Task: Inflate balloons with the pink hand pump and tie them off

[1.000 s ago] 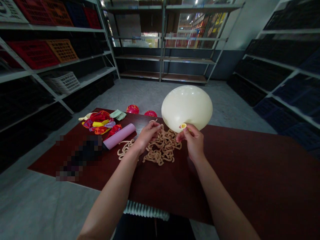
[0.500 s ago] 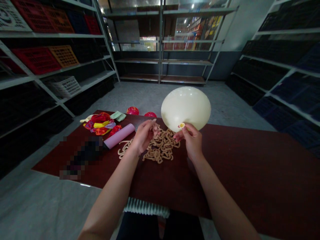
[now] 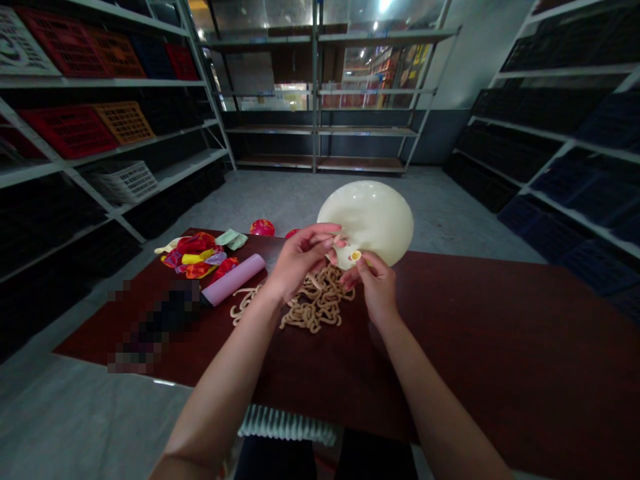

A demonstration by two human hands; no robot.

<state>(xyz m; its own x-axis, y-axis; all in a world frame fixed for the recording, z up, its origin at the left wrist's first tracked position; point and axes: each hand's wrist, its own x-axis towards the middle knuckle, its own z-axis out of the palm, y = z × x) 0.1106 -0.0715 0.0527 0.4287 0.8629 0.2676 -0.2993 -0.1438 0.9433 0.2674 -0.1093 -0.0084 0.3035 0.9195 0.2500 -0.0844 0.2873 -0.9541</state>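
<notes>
We locate the inflated cream balloon [image 3: 367,213] above the far edge of the table [image 3: 490,333], slightly right of the strand pile, with its yellow-rimmed mouth [image 3: 355,255] directed toward us. Our right hand [image 3: 379,283] is closed in a pinch at the balloon's neck, thumb and forefinger pressed together just below the mouth. Our left hand [image 3: 297,263] is raised on the left side of the mouth, its fingers partly curled and the thumb near the forefinger; a small tan tip shows at these fingertips, but we cannot tell whether it is gripped. The two hands are close together and the balloon's body lies on their far side. Below the hands, on the table, we find the pile of tan strands [image 3: 315,313], with a smaller group of strands [image 3: 242,303] to its left. Farther left lies a pink cylinder [image 3: 234,280], set at a slant, and beyond it a heap of multicolored limp balloons [image 3: 197,257]. A folded pale green piece [image 3: 231,239] is just beside the heap, on its far right.
</notes>
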